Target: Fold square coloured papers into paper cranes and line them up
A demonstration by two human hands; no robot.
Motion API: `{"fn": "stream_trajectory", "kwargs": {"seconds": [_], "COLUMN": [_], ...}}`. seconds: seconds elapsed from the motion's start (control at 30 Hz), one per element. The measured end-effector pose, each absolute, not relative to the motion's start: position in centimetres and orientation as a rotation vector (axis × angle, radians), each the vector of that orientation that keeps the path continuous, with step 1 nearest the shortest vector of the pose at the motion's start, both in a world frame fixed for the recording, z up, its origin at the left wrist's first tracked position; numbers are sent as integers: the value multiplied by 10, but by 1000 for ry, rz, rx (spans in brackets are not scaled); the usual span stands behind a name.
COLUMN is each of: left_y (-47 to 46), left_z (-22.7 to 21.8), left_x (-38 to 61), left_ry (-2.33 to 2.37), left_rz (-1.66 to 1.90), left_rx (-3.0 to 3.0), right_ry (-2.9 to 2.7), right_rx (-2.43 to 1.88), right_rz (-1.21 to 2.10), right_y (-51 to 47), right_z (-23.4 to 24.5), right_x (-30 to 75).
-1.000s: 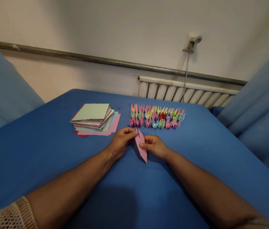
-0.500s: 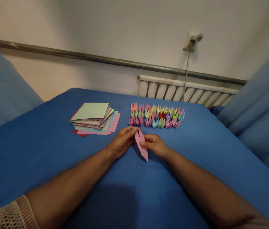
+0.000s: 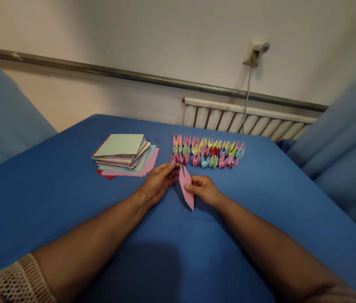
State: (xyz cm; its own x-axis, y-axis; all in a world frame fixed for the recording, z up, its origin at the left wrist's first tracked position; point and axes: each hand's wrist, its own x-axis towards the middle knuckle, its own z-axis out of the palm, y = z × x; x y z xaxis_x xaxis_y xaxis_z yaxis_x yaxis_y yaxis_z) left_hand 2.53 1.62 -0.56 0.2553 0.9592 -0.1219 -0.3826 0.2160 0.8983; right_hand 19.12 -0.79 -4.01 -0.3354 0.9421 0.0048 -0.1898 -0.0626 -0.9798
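A folded pink paper piece (image 3: 186, 187), long and pointed at both ends, lies on the blue table (image 3: 70, 198) between my hands. My right hand (image 3: 205, 190) pinches its right edge with curled fingers. My left hand (image 3: 159, 180) rests at the paper's upper left, its fingers stretched toward the top point and touching it. Just beyond my hands sit rows of small folded paper pieces (image 3: 206, 152) in several colours. A stack of coloured square sheets (image 3: 123, 154) lies to the left of them.
Behind the table runs a metal rail (image 3: 102, 73) along the wall, with a white slatted radiator (image 3: 247, 120) and a wall socket with a cable (image 3: 253, 52). Light blue cloth (image 3: 348, 139) hangs at the right and left sides.
My left hand's fingers have spread from a pinch at the paper's top point to a flatter reach. Both hands and the pink paper have shifted slightly away from me.
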Motion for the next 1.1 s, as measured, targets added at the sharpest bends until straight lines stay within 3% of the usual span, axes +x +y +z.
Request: {"fn": "stream_trajectory", "kwargs": {"seconds": [0.17,0.4,0.8,1.1], "left_y": [10,11,11,10], "left_z": [-12,-9,-14,-14], "left_x": [30,32,31,31], "left_ry": [860,991,1010,963], "left_rz": [950,1018,1162,1074], "left_rx": [1109,1255,1564,1557], "right_ry": [-1194,-1304,-1197,-1082], "right_rx": [-925,-1020,-1018,-822], "right_rz": [1444,1212,1299,1148], "right_y": [-4,-4,-1,1], "right_z": [-41,-41,-39,-39], "right_x": [190,190,192,189]}}
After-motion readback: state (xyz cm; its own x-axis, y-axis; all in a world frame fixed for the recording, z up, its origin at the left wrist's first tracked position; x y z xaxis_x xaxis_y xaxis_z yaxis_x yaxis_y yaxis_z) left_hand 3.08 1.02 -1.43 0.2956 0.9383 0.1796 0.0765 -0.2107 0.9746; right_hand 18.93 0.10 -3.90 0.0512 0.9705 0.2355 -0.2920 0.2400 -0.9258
